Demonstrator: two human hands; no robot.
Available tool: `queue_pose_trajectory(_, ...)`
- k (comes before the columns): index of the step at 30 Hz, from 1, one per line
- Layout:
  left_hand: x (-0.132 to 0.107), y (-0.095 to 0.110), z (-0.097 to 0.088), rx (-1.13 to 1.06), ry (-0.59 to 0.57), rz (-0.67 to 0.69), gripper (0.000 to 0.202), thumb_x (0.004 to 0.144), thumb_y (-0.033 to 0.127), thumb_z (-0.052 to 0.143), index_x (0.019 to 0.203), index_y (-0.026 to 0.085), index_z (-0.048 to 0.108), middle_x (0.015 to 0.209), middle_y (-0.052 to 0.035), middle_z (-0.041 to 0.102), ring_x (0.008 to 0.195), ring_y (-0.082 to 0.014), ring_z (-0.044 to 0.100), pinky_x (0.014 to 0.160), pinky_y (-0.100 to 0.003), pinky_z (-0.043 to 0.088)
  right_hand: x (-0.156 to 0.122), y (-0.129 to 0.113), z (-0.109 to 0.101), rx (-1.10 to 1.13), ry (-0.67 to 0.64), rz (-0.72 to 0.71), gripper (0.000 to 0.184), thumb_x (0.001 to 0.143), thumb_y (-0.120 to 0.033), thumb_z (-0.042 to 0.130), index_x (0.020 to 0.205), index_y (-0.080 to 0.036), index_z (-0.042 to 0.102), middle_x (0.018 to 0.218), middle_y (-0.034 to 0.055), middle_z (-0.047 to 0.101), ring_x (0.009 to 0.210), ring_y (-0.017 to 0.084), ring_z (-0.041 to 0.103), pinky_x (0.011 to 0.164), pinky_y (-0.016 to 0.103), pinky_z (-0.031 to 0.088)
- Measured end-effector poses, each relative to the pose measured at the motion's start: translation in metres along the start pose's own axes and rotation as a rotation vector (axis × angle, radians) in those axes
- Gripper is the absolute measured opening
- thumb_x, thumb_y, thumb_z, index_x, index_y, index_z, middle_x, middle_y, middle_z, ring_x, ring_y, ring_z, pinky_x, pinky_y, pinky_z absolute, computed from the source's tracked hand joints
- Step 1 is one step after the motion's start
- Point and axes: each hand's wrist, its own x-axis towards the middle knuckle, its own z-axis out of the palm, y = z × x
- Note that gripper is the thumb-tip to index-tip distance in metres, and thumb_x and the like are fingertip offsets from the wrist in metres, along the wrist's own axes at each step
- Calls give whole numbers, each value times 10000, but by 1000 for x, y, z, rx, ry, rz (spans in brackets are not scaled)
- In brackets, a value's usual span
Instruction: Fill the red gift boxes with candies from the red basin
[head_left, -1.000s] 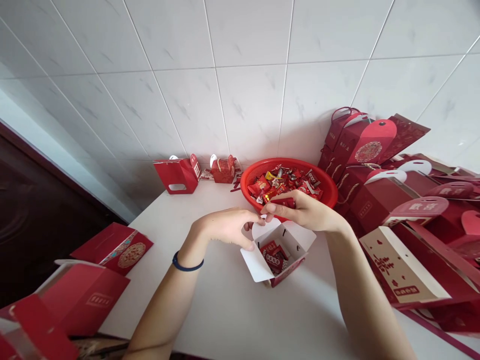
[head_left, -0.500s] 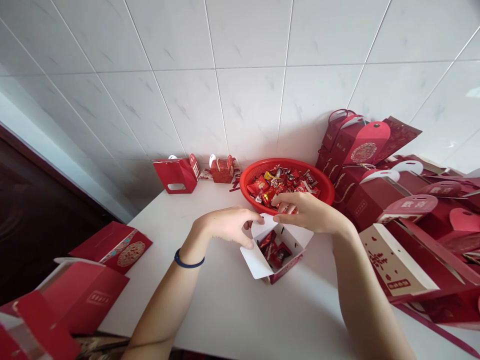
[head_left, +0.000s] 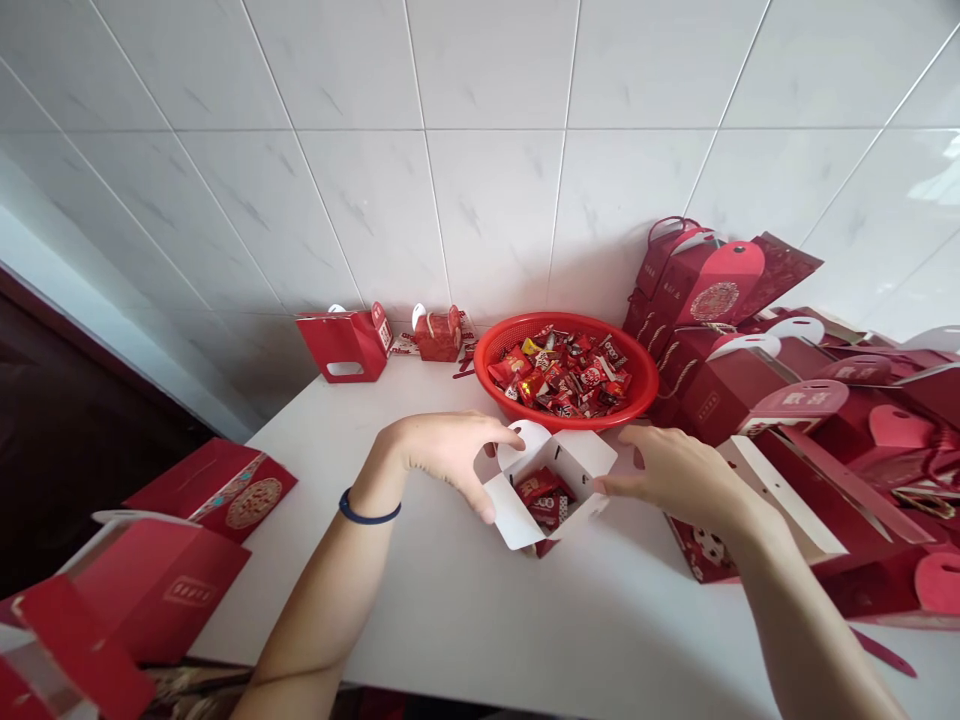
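Note:
A small red gift box (head_left: 541, 548) stands on the white table with its white-lined flaps spread out, and red-wrapped candies (head_left: 547, 497) lie inside it. My left hand (head_left: 454, 462) curves round the left side of the box, thumb and forefinger apart at its flaps. On the other side is my right hand (head_left: 671, 475), fingers spread, with a fingertip at the edge of the right flap and nothing held. Behind the box sits a red plastic basket (head_left: 486, 375) heaped with wrapped candies (head_left: 570, 375).
Many red gift boxes (head_left: 720, 390) are piled on the right. Two smaller boxes, one red with a window (head_left: 346, 345) and one patterned (head_left: 439, 337), stand by the tiled wall (head_left: 360, 210). More red boxes (head_left: 169, 580) sit at the left edge of the white table (head_left: 450, 620).
My right hand has moved from the basket's near rim to the right side of the box. The candies in the box lie differently, with more of them showing. My left hand stays at the box.

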Motion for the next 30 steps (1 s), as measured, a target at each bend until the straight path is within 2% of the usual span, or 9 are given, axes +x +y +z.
queue_pose_trajectory(4,-5,2,0,-13,17,28,922,611,499,885,1434,252,551,1387,-67,644,1239,-297,599,981,-289,446,-13,17,19,182,-34,-95,335,787,-465,764,962,-199,660,940,67,716,866,264,671,661,300,431)
queue_pose_trajectory(9,1,8,3,-68,73,7,614,772,399,745,1352,253,608,1186,-34,719,987,-228,680,781,-257,462,-16,26,41,508,122,-342,348,802,-413,786,1073,-223,681,971,47,722,853,220,675,748,307,524)
queue_pose_trajectory(13,9,14,6,-82,120,-11,698,801,332,671,1472,268,489,1254,-49,679,946,-220,663,733,-266,452,-11,21,56,689,217,-581,385,868,-473,754,1167,-237,698,1206,93,688,1071,238,676,923,334,551)
queue_pose_trajectory(17,12,21,9,-69,128,-60,818,790,293,655,1547,292,347,1145,-41,687,896,-231,651,655,-268,423,-5,19,76,719,184,-713,464,898,-563,693,1237,-246,709,1403,143,576,1272,280,600,1031,380,528)
queue_pose_trajectory(19,13,23,10,-41,119,-95,705,775,291,660,1447,268,448,1019,-29,680,828,-224,635,598,-266,394,-3,20,83,711,150,-742,581,858,-660,678,1274,-255,700,1459,159,528,1325,312,558,1053,419,518)
queue_pose_trajectory(22,17,23,12,-33,87,-67,379,765,257,658,1133,229,572,880,-1,643,741,-189,601,567,-263,372,-2,23,90,697,125,-762,751,737,-770,702,1292,-264,691,1496,169,491,1353,352,526,1072,467,504)
queue_pose_trajectory(24,20,22,13,-40,77,-1,243,768,219,657,994,223,565,886,9,634,757,-168,590,607,-256,391,-3,21,92,692,147,-743,680,763,-730,718,1257,-263,706,1476,165,511,1332,344,546,1057,459,516)
queue_pose_trajectory(26,22,20,14,-41,67,50,201,765,213,686,922,220,560,937,11,637,814,-161,587,657,-252,408,-5,16,95,698,210,-693,457,881,-601,690,1180,-258,731,1418,148,560,1289,305,583,1030,420,534)
queue_pose_trajectory(30,19,19,14,-59,40,55,239,792,333,731,968,222,613,1002,-2,669,881,-178,608,707,-262,424,-7,3,102,755,339,-586,227,972,-418,628,1095,-249,714,1312,113,618,1198,240,634,979,351,555)
